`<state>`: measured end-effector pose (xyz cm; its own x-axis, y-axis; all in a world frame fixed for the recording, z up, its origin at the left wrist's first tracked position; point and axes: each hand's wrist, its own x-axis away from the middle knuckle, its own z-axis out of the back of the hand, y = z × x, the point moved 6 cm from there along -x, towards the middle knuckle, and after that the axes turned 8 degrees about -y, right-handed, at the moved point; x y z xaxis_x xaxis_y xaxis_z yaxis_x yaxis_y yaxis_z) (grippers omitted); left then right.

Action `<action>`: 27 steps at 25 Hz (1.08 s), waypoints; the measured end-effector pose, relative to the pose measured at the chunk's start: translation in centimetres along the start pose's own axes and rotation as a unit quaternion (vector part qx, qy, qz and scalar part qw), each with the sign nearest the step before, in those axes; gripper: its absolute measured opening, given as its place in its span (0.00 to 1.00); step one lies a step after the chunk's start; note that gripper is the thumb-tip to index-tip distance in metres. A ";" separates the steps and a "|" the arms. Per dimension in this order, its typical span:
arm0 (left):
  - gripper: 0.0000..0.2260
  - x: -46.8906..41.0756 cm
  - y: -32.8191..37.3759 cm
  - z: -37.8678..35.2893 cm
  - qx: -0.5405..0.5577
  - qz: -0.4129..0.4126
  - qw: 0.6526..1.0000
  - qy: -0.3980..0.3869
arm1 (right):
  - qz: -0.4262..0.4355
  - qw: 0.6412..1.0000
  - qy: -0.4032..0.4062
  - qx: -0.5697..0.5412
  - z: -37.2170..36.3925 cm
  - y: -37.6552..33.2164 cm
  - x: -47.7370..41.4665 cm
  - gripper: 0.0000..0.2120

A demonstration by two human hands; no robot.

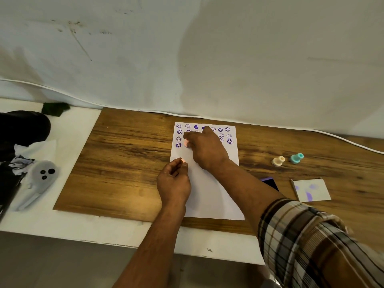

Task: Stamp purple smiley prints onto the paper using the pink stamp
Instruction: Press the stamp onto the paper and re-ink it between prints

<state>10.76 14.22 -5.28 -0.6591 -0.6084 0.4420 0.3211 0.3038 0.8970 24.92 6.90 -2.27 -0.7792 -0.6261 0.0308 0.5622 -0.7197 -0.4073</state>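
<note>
Pink stamp [187, 144]: upright on the paper [209, 196], beside the last smiley print [178, 144].
Right hand [204, 149]: fingers clamped on it.
Left hand [174, 183]: pinches a small pink piece [183, 160], nearer me.

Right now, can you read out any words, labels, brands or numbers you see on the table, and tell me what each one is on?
None: no words, brands or numbers can be read.
Paper: purple smiley prints only, no letters.
Card: purple smudges, no text.
Pink stamp, cream stamp, teal stamp: no label shows.
Phone: dark screen, nothing legible.
Grey device: blurred, no marking readable.
</note>
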 end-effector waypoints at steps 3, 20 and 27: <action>0.09 0.1 0.2 -0.1 0.002 -0.005 1.000 -0.002 | -0.004 1.000 0.007 -0.001 -0.3 -0.7 0.3 0.19; 0.10 0.4 1.2 -0.1 -0.017 -0.037 0.999 -0.032 | -0.156 0.885 0.240 -0.368 5.6 2.5 8.0 0.08; 0.12 4.2 1.1 -4.1 -0.018 -0.018 0.969 -0.247 | -0.294 0.802 0.226 -0.468 7.4 3.8 22.5 0.12</action>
<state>11.12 9.04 -2.48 -0.9129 -0.1906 0.3611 0.3083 0.2581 0.9156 11.53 -12.14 3.63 -0.9732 0.0639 0.2210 -0.2290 -0.1773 -0.9571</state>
